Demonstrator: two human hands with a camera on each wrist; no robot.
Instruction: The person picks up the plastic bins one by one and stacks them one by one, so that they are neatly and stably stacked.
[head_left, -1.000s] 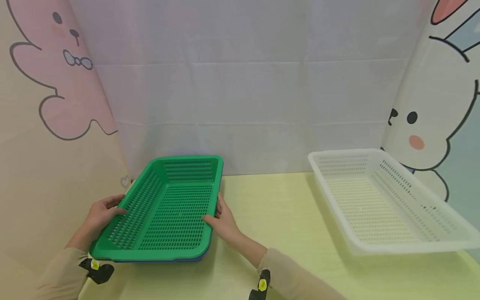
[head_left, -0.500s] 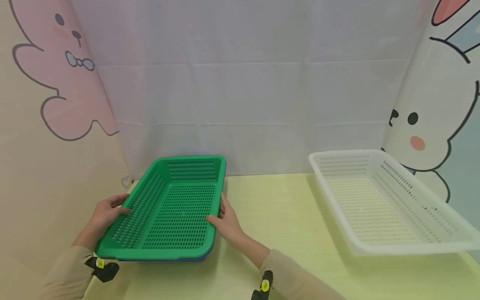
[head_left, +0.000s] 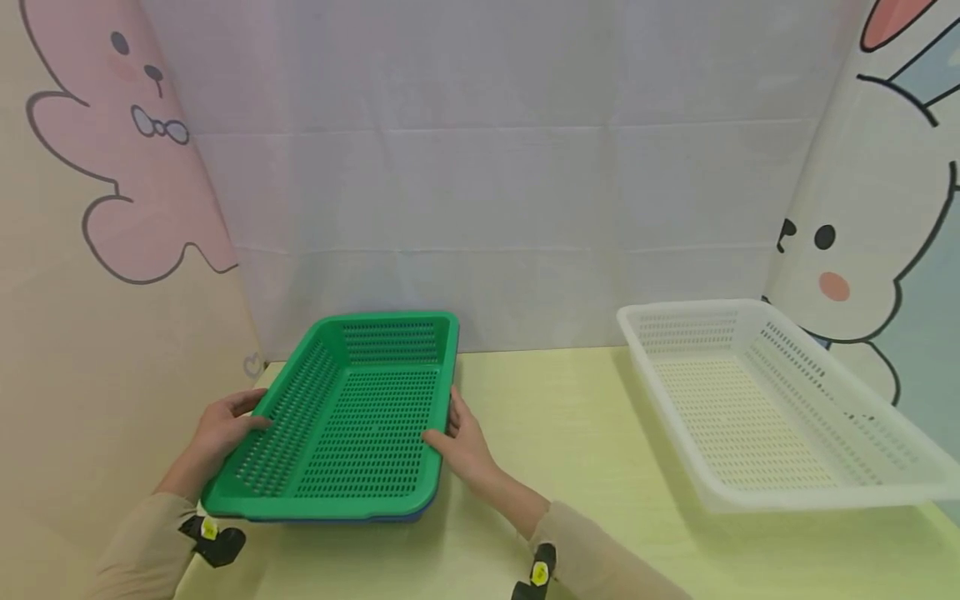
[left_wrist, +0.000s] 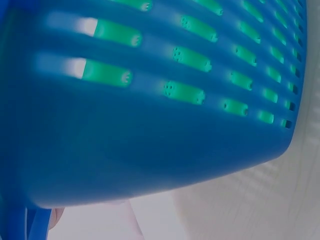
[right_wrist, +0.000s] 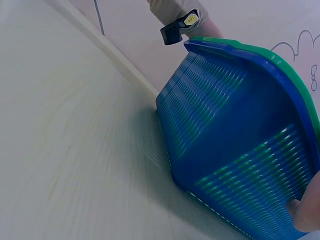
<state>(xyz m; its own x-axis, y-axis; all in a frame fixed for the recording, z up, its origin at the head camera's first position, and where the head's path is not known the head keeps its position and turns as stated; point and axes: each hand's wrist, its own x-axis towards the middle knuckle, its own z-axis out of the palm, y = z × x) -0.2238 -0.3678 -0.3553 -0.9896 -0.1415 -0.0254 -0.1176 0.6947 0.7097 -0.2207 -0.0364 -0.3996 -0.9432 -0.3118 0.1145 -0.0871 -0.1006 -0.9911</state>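
A green perforated plastic basket (head_left: pixel 367 429) sits nested in a blue basket (right_wrist: pixel 250 110) of the same shape, at the left of the table in the head view. My left hand (head_left: pixel 225 429) grips the left rim, thumb over the edge. On the opposite rim my right hand (head_left: pixel 461 442) does the same, its thumb inside the green edge and its other fingers below, against the blue wall in the right wrist view. The blue basket's slotted side (left_wrist: pixel 150 140) fills the left wrist view, green showing through its slots. Nothing lies in the green basket.
A white perforated basket (head_left: pixel 742 425) stands at the right side of the pale yellow table (head_left: pixel 547 417). Behind the table hangs a white cloth backdrop (head_left: pixel 480 183). Side walls with cartoon animals close in the left and right.
Both hands and the nested green and blue baskets have shifted a little to the right. The white basket stays where it was.
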